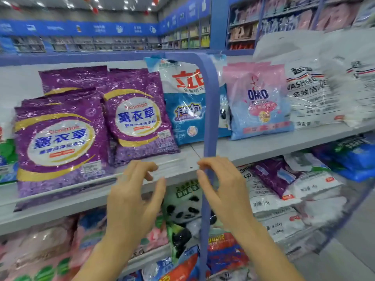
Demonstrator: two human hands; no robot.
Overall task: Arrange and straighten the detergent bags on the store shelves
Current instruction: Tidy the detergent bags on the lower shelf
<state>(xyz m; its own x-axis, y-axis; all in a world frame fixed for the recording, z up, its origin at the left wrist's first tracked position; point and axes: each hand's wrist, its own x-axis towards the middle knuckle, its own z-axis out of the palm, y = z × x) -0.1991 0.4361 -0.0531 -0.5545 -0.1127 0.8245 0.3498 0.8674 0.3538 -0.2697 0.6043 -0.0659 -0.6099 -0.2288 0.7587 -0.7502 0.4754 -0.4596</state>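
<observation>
Left hand [132,197]: low centre of the frame, in front of the shelf edge. The grip is loose and spread, the fingers gently curled with nothing in them.
Right hand [225,191]: just right of the left hand, apart from it. The grip is likewise loose and carries no bag. Thumb and forefinger lie over the blue post [211,98], and it is hard to say whether they touch it.
Purple bags [56,142]: left half of the frame, on the middle shelf [178,159], leaning back in overlapping rows. The front one is at far left and another stands at centre left.
Blue-and-white bag [186,110]: centre, upright, just right of the purple ones and partly behind the post.
Pink OMO bag [257,102]: right of the post, upright on the same shelf.
White bags [312,92]: upper right, beside the pink one, blurred at the frame edge.
Panda bag [182,209]: lower centre, on the shelf below, between the two hands.
Lower right: white and purple bags lie tilted and overlapping.
</observation>
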